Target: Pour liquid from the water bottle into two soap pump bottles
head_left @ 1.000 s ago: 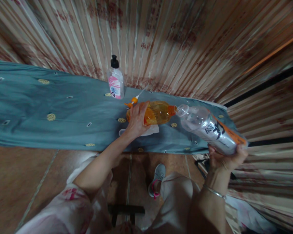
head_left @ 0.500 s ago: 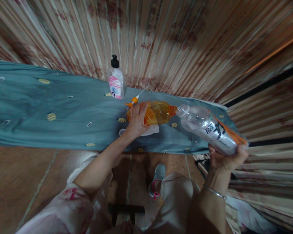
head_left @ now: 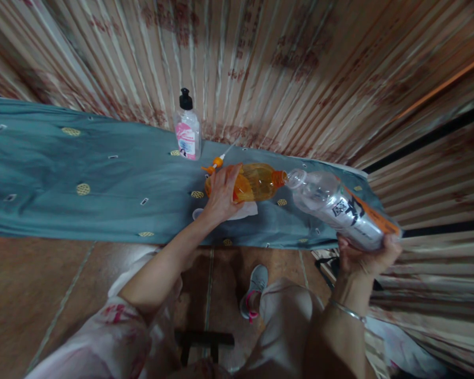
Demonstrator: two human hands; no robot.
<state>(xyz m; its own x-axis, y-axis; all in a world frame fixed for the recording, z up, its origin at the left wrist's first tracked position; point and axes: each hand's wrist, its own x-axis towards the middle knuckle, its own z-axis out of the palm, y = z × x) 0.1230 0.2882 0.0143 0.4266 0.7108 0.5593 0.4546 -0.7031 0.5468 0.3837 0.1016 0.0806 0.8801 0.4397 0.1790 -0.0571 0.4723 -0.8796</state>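
My left hand [head_left: 223, 196] is wrapped round an orange see-through bottle [head_left: 258, 181], which lies tilted with its neck to the right. At the right, my right hand [head_left: 369, 257] grips the base of a clear plastic bottle [head_left: 324, 197] with an orange and black label. The two bottle mouths meet, or nearly so; I cannot tell whether liquid passes between them. Just behind my left hand lies an orange spray or pump head [head_left: 217, 162] with a thin tube. Partly under the orange bottle is a white paper or cloth [head_left: 247, 211].
A clear pump bottle [head_left: 188, 138] with a black top and pink label stands at the back of the narrow table [head_left: 114, 181], which has a green-blue cloth. A small round cap [head_left: 197, 213] lies near my left wrist. A pleated curtain [head_left: 253, 68] hangs behind.
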